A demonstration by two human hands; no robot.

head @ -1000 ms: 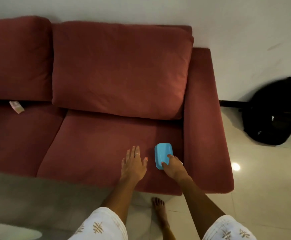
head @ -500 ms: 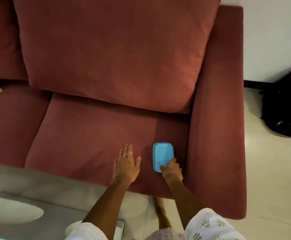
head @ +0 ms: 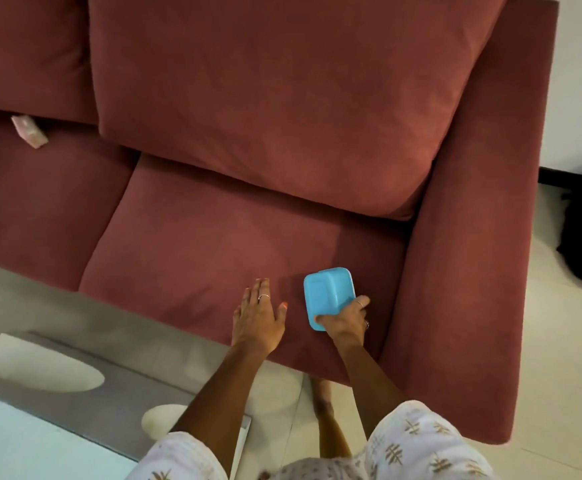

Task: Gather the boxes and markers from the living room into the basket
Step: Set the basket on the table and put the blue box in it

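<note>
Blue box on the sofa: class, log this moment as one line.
right hand: grips blue box, tilted up off seat cushion | left hand: flat on cushion | basket: not in view

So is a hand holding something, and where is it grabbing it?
The right hand holds the blue box at its near end, thumb on one side and fingers on the other. The left hand holds nothing.

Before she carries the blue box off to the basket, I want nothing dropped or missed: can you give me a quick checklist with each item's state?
1. Right hand grips blue box: ok.
2. Box tilted up off the sofa seat: ok.
3. Left hand free, fingers straight: ok.
4. Basket in view: not ok.
5. Pink item left under the back cushion: not ok.
6. Box closed: cannot tell.
</note>
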